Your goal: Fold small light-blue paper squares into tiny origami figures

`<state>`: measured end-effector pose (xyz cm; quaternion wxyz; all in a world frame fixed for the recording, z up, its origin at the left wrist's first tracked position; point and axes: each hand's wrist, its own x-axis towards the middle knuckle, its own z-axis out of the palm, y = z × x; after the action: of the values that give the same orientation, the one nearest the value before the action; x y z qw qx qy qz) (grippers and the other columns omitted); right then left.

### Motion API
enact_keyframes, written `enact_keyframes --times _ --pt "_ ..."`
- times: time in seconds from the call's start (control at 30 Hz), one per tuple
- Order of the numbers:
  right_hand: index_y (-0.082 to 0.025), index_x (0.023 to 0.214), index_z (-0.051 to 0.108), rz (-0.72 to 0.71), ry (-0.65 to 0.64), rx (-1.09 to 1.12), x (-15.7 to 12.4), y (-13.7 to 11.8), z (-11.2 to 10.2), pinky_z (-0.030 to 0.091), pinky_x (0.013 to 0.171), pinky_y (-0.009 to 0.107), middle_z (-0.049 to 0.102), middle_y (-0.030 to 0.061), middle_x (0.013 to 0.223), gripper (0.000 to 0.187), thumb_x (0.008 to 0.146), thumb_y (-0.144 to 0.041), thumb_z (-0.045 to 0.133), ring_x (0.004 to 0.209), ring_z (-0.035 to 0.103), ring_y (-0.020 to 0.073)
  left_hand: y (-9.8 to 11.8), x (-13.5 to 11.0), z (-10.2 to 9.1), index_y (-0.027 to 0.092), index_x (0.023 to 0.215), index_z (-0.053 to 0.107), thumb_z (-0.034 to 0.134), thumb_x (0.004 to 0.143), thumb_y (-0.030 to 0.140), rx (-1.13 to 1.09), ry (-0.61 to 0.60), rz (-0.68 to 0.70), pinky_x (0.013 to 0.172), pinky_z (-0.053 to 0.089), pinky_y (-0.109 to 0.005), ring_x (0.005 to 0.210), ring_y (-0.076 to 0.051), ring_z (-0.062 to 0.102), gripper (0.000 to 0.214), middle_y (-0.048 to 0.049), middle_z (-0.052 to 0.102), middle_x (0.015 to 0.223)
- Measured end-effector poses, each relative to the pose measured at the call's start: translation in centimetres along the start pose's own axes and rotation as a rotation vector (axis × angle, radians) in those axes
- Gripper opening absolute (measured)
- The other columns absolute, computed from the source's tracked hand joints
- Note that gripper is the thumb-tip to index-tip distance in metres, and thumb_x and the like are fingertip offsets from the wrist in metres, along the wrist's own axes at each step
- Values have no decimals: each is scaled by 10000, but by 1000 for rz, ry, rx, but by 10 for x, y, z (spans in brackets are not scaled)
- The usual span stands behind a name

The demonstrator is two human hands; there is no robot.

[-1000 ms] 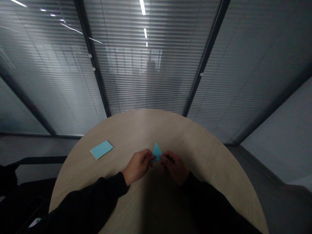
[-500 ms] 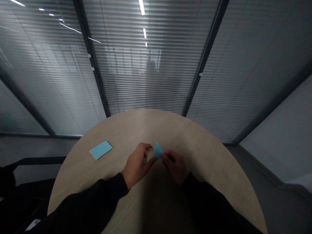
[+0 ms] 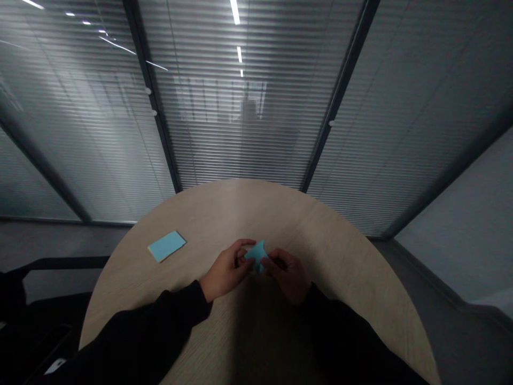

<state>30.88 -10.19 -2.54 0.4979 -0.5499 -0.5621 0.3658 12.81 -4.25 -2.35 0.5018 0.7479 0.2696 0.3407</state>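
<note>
A small folded piece of light blue paper (image 3: 257,254) is held just above the round wooden table (image 3: 340,256), near its middle. My left hand (image 3: 225,270) pinches its left side, thumb and fingers closed on the paper. My right hand (image 3: 287,274) pinches its right side from below. Both arms wear black sleeves. The paper's lower part is hidden between my fingers.
A light blue stack of paper sheets (image 3: 167,246) lies flat on the table to the left. Glass walls with closed blinds and dark frames (image 3: 156,123) stand right behind the table. Dark chairs (image 3: 36,299) sit at the lower left.
The paper stood as an upright triangle with its tip up; now it sits lower and wider between my fingers. My left fingers opened briefly, then closed on it again.
</note>
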Motion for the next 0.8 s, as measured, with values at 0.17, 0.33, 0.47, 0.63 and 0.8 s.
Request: enact_keyframes --times 0.17,0.33,0.47,0.63,0.8 --pt "-190 704 538 -53 -55 -62 -1 2 -1 344 486 223 472 -47 597 324 807 -483 629 516 438 99 -2 3 -4 159 1245 517 549 924 391 -59 -13 -54 509 309 -218 550 -97 419 396 53 456 644" --pt "-213 780 475 -36 31 50 2 6 -1 415 509 228 493 -56 626 297 793 -448 655 541 493 113 1 3 -4 183 1145 495 594 891 429 -227 -15 -57 506 306 -206 540 -88 441 368 56 506 648" --pt "-229 917 477 -69 55 78 2 7 0 462 542 246 555 -40 694 252 826 -401 637 583 559 133 3 4 -2 198 905 461 627 863 433 -313 94 -52 501 322 -191 509 -69 438 291 75 506 616" --pt "-229 1053 646 -335 -59 -195 -1 4 2 495 632 265 574 50 934 214 897 -220 499 760 586 155 2 6 -1 169 930 538 658 828 438 -367 203 -84 602 468 -245 609 -108 575 312 26 597 694" --pt "-225 1087 658 -391 -3 -209 1 2 1 518 677 286 589 77 1039 301 866 -127 479 821 598 165 2 6 -1 145 1037 586 612 861 377 -490 161 -127 768 531 -336 764 -145 632 292 -35 642 853"
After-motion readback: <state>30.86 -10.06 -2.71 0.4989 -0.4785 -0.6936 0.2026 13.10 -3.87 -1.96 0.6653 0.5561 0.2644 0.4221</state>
